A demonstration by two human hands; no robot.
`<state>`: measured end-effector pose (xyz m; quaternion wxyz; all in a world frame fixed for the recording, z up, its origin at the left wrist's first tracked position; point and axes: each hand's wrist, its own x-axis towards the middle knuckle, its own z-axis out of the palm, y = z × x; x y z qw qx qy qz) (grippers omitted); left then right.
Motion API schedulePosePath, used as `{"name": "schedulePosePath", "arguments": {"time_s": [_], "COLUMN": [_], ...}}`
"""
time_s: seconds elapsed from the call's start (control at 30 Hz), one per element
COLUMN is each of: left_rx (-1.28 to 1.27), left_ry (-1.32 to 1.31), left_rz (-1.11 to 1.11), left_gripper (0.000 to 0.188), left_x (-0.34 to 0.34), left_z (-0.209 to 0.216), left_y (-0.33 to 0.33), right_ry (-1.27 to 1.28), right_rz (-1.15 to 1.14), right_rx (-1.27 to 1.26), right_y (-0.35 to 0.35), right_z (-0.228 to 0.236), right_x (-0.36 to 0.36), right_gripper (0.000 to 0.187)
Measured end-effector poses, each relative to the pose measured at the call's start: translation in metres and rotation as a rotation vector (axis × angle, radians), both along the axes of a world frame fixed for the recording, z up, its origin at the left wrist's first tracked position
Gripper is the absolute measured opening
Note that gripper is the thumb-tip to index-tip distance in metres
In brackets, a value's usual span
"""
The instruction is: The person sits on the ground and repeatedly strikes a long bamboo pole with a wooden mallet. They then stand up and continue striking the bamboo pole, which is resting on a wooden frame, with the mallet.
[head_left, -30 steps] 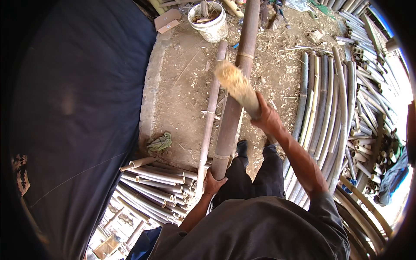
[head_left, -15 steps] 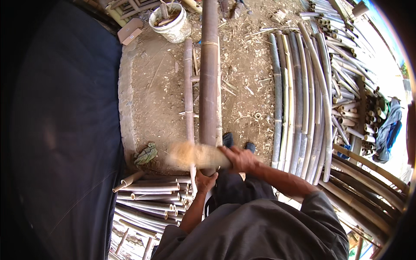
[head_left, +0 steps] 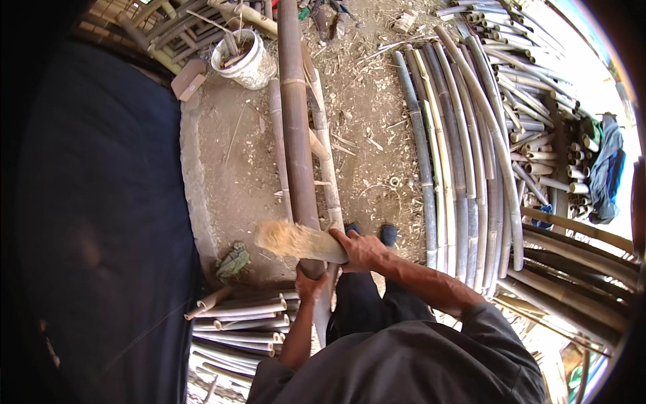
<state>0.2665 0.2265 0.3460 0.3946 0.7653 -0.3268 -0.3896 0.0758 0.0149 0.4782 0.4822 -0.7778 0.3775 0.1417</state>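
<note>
My right hand [head_left: 362,252] is closed round one end of a short thick club [head_left: 316,245], whose other end is pale tan and frayed into fibres. The club lies crosswise over the near part of a long brown bamboo pole [head_left: 298,145]. Whether it touches the pole I cannot tell. Just below the club, my left hand [head_left: 311,283] grips the near end of that pole. The pole runs away from me above a bamboo rack of two lighter rails [head_left: 326,138] joined by short crosspieces.
Bamboo poles lie side by side [head_left: 447,161] on the right, with stacked poles [head_left: 531,94] beyond. Cut bamboo pieces [head_left: 242,310] are piled at near left. A white bucket [head_left: 252,71] and a cardboard box [head_left: 189,79] stand far left, by a dark cloth [head_left: 114,202].
The club was blurred by motion and now shows sharply, still across the pole. The view has shifted, and the pole and rails now slant further left at their far ends.
</note>
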Motion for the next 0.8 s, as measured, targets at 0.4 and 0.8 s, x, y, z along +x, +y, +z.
{"name": "schedulePosePath", "arguments": {"time_s": [0.4, 0.8], "left_rx": [0.310, 0.072], "left_ry": [-0.320, 0.141], "left_rz": [-0.003, 0.003], "left_gripper": [0.093, 0.078], "left_x": [-0.004, -0.025], "left_z": [0.041, 0.033], "left_y": [-0.023, 0.128], "right_ry": [0.013, 0.460], "right_rz": [-0.493, -1.133], "right_rx": [-0.010, 0.304], "right_y": [0.079, 0.361], "right_z": [-0.031, -0.077], "right_x": [-0.094, -0.294], "right_gripper": [0.102, 0.087]}}
